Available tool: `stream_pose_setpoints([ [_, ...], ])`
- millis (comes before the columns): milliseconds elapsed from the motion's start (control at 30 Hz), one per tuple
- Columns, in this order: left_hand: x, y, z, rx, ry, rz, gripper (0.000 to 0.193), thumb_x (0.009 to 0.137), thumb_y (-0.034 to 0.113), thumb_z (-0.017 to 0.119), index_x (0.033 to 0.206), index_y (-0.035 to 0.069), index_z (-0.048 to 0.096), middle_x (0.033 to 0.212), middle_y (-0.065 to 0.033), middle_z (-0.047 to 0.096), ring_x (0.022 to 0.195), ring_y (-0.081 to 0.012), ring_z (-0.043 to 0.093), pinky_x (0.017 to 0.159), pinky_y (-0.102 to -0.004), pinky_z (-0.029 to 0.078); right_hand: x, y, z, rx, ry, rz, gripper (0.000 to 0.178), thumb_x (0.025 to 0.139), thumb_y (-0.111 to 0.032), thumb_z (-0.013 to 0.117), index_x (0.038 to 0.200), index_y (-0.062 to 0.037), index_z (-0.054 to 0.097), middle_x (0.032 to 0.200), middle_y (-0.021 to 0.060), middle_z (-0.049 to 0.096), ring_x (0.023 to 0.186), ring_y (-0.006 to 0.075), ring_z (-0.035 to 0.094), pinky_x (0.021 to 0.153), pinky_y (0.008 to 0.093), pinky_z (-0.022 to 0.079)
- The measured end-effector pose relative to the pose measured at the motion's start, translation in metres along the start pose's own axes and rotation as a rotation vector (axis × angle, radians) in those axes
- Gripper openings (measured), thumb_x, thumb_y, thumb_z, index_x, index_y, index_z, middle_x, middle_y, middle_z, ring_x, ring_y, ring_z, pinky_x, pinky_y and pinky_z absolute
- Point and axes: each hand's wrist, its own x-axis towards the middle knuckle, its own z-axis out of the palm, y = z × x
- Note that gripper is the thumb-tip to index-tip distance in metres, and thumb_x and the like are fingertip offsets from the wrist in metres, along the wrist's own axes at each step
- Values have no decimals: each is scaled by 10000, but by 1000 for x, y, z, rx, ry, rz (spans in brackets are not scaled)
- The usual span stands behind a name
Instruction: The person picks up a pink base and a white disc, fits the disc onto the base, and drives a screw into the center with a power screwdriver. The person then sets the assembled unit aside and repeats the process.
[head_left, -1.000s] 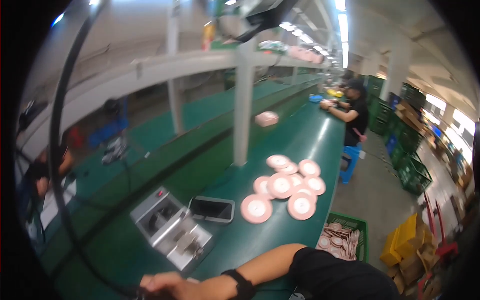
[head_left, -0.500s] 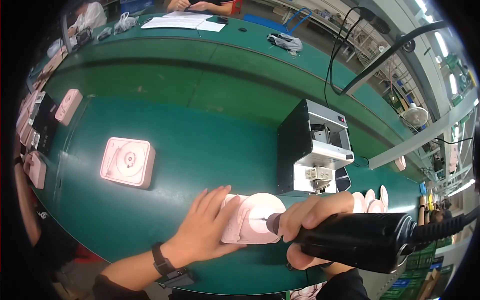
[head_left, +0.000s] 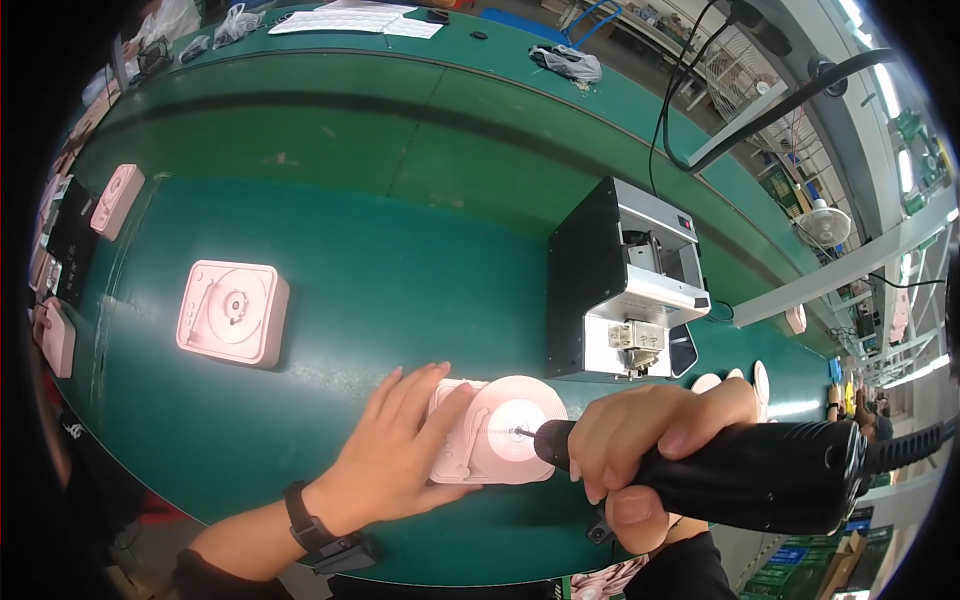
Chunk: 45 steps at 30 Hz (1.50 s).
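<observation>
On the green table lies a small pink device shaped like a record player (head_left: 453,462), with a round pink disc (head_left: 522,392) on top. My left hand (head_left: 385,458) grips its left side, thumb at the near edge and fingers across the top. A black electric screwdriver (head_left: 755,478) is held level in my right hand (head_left: 665,425), fingers wrapped round its body. Its thin bit points left at the disc's centre; whether the tip touches cannot be made out. Farther left stands a similar pink device (head_left: 232,312) without a disc, its round recess showing.
Beyond my right hand stands a black and silver machine (head_left: 632,285). Several pink discs (head_left: 762,385) lie right of it. Another pink device (head_left: 116,202) sits at the far left. At the left edge, another person's hand (head_left: 42,325) touches a pink piece (head_left: 58,340). A metal post (head_left: 790,300) rises at right.
The screwdriver has drawn back slightly to the right from the disc's centre, showing more of its bit. My left hand keeps its hold. The whole view has shifted a little.
</observation>
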Motion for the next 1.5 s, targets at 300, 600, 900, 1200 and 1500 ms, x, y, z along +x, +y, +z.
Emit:
stream_pose_setpoints([
  [300,-1,-1,5,15,20,16,1062,732,464,914,1546,17,399,1561,-304,375,1407,-501,437,1172,-665,350,-1,-1,1,-19,65,54,526,902,-140,847,1103,-132,361,722,63,597,535,200,597,551,389,562],
  [600,-1,0,3,-25,29,26,968,778,447,894,1524,31,438,1525,-313,387,1385,-508,449,1171,-668,351,4,-21,12,35,387,-69,555,900,-243,872,1121,-125,377,697,31,531,492,152,532,491,338,493],
  [900,7,1,7,-136,20,-1,1023,699,419,953,1517,41,467,1519,-291,392,1374,-514,445,1161,-655,368,20,-9,-25,-193,388,-142,488,950,-234,806,1173,-107,390,689,15,473,474,144,472,450,296,442],
  [1200,6,0,8,-139,39,13,1033,648,359,995,1494,31,501,1472,-260,420,1328,-476,462,1090,-560,453,23,10,-49,-340,141,-156,516,807,47,773,1171,-62,424,713,28,535,559,129,555,514,252,450],
  [1500,12,3,10,-125,6,-20,1047,641,364,991,1511,58,495,1442,-245,436,1297,-468,465,1081,-551,451,22,15,-52,-372,99,-192,524,784,73,791,1150,-49,437,728,35,576,585,111,566,534,237,445],
])
